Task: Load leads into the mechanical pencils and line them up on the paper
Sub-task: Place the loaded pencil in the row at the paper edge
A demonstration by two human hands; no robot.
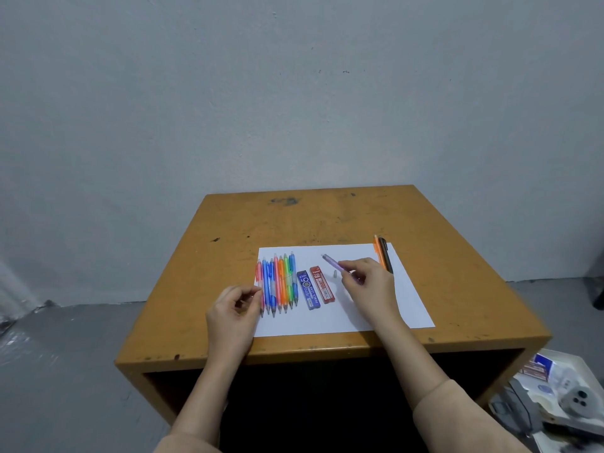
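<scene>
**Against a grey wall, we are working at a scuffed ochre wooden table (327, 217)**

Lying flat on the tabletop is a white sheet of paper (327, 322), and everything for the job is sitting on it. Along its left side a row of coloured translucent mechanical pencils (277, 282) is lying side by side, tips pointing toward us. Just right of the row, a flat blue lead case (307, 289) and a flat red lead case (322, 284) are lying next to each other.

We are pinching a pale purple mechanical pencil (333, 263) in the curled fingers of our right hand (369, 279), its back end pointing away to the left. A small grey cap (335, 274) is lying on the paper just below it.

Our left hand (233, 308) is curling its fingers at the pink pencil (260, 276) at the row's left end; we cannot tell whether it is gripping it.

At the paper's far right corner, an orange pencil (379, 253) and a black pencil (386, 256) are lying together.
</scene>
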